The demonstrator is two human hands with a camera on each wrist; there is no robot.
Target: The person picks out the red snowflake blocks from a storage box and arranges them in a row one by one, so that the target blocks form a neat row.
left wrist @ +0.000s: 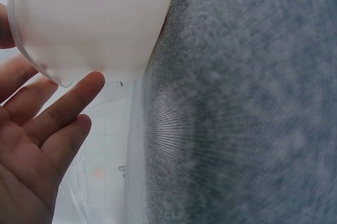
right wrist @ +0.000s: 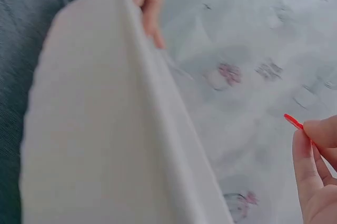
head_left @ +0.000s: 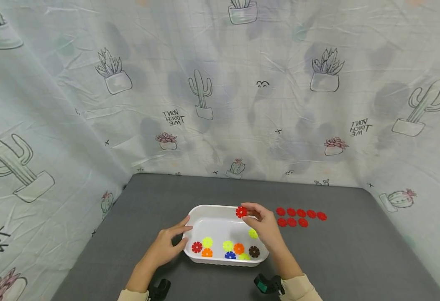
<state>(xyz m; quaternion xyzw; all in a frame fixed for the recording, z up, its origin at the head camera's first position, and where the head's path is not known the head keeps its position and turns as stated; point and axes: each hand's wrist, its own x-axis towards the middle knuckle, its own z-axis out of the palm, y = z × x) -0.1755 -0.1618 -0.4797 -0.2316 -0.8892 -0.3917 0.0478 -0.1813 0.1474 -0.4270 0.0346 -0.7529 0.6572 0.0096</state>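
My right hand [head_left: 262, 223] pinches a red notched plastic disc [head_left: 240, 212] between thumb and fingers, above the far right rim of a white tray [head_left: 220, 211]. In the right wrist view the same disc [right wrist: 293, 121] shows edge-on at the fingertips. The left hand [head_left: 166, 246] holds the tray's left end; the left wrist view shows some fingers [left wrist: 71, 103] against its outer wall and others passing behind the rim. Inside the tray lie a red disc [head_left: 196, 247], a blue disc [head_left: 230, 255], a dark brown disc [head_left: 254, 251], and several yellow and orange discs [head_left: 239, 248].
Right of the tray, several red discs [head_left: 301, 213] lie in two rows on the grey tabletop [head_left: 340, 251]. Pale cloth [head_left: 242, 104] printed with cacti hangs behind the table and at both sides. Dark bands [head_left: 269, 285] sit at both wrists.
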